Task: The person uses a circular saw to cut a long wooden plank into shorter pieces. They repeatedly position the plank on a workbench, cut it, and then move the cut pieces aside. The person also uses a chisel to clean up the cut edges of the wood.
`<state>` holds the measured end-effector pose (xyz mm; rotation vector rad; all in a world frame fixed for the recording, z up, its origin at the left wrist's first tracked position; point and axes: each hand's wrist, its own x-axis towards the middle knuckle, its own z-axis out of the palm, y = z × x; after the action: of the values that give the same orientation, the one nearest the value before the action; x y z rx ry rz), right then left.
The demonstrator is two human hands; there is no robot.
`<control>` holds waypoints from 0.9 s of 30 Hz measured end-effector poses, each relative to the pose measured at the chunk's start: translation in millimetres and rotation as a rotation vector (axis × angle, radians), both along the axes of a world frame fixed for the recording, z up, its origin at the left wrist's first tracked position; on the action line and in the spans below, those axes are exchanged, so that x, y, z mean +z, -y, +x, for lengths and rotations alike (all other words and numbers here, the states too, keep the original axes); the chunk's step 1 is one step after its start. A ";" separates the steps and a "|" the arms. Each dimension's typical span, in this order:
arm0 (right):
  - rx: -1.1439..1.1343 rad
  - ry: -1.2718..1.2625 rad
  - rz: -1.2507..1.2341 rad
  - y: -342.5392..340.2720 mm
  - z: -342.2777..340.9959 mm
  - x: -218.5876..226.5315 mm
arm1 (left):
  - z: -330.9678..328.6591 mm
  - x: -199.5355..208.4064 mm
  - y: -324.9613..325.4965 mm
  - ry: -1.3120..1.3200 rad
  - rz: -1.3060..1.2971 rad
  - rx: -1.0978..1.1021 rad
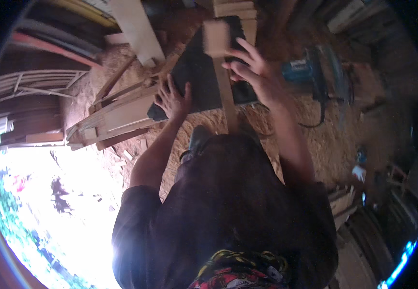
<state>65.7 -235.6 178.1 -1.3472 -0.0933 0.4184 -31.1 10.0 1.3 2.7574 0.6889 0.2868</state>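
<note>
A dark, flat, angular board (pixel 194 72) lies across pieces of timber in front of me. My left hand (pixel 174 100) rests on its left part, fingers spread. Over the board's right part runs a narrow wooden strip (pixel 226 94), its lower end close to my legs. At the strip's far end is a small pale wooden block (pixel 216 38), smeared by motion. My right hand (pixel 259 72) is just right of the strip and block, fingers apart and partly bent. Its fingertips come close to both; whether they touch, I cannot tell.
A teal power tool (pixel 298 71) with a cable sits to the right, blurred. Long planks (pixel 122 115) lie at the left, and a wide pale board (pixel 137 29) leans behind. Shavings and offcuts cover the ground (pixel 291 130). A white metal frame (pixel 40 79) stands far left.
</note>
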 end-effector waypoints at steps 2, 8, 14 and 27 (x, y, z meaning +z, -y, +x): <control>0.004 0.127 -0.036 -16.0 -7.0 -4.7 | 1.0 2.3 3.7 -0.039 -0.018 0.034; 0.415 0.015 -1.194 21.4 -87.3 -89.0 | 2.5 -7.9 2.1 -0.018 0.030 -0.017; 0.094 -0.418 -0.167 -0.1 -118.1 -165.5 | 7.3 -5.7 -0.1 -0.031 -0.009 -0.042; -0.762 0.096 -0.531 158.5 -145.3 57.4 | -45.4 -3.7 -45.7 -0.033 -0.058 -0.530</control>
<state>-79.6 -394.2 235.5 -1.7972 0.4726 -0.2915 -76.5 55.8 -2.4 2.7645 -0.0422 0.1026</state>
